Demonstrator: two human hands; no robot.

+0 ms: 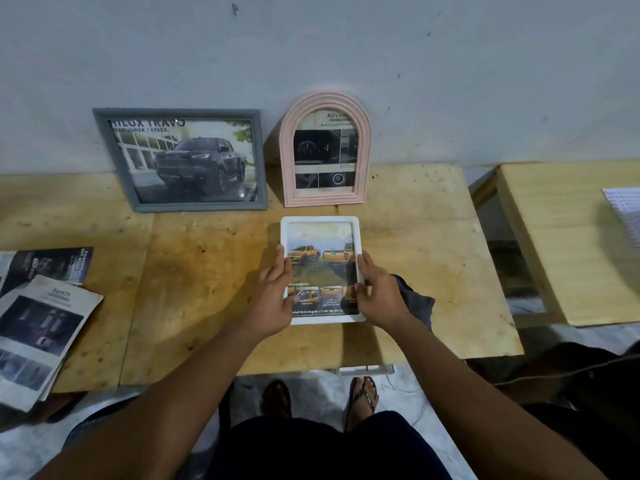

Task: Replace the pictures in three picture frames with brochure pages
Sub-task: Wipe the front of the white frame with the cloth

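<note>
A stained plywood worktop (pixel 207 271) stands against a scuffed grey wall (pixel 346 46). At its middle is a white rectangular picture frame (pixel 320 225); the left hand (pixel 273 292) and right hand (pixel 379 292) each grip a side edge. A grey rectangular frame (pixel 187 161) and a pink arched frame (pixel 325 150) lean against the wall at the far side. Brochure pages (pixel 38 327) lie at the left.

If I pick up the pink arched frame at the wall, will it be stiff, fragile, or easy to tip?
Probably stiff: the pink frame has a thick ribbed border. It may tip easily, since it stands upright on its narrow bottom edge by the wall. I cannot see glass, so handle gently.
</note>
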